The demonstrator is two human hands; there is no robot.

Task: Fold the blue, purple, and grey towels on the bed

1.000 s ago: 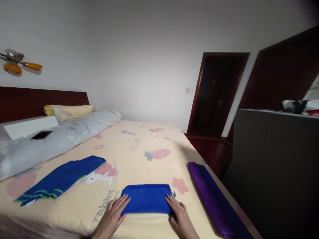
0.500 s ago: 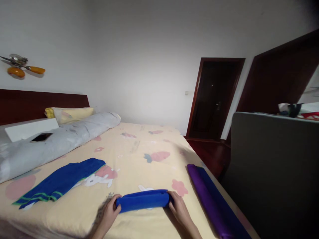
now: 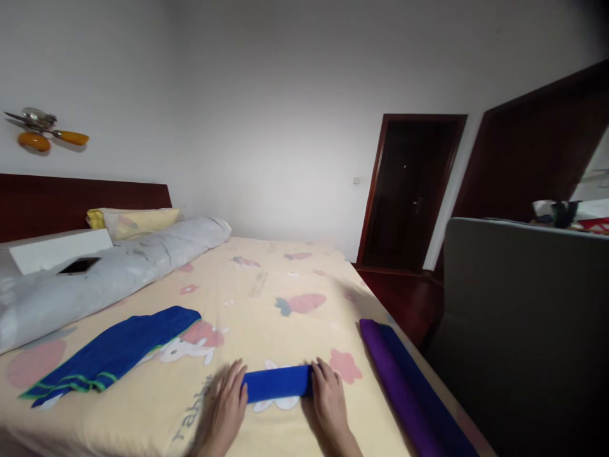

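blue cloth [image 3: 278,384], folded into a slim, flat band, lies crosswise between two bare hands, over a rabbit print on a cream bed sheet [image 3: 266,285]. left hand [image 3: 231,397] and right hand [image 3: 330,393] each hold one end, fingers curled over it, with only the cloth's middle bare between them; the thumbs cannot be made out. a second ago it was a deeper rectangle under the fingertips; half a second ago its layers gaped along the top. now they look closed, so one more fold seems made and the bundle more compact. right of the grip lies a long purple-and-navy cloth [image 3: 397,381]; left and beyond, a green-trimmed blue garment [image 3: 124,346] is spread out.
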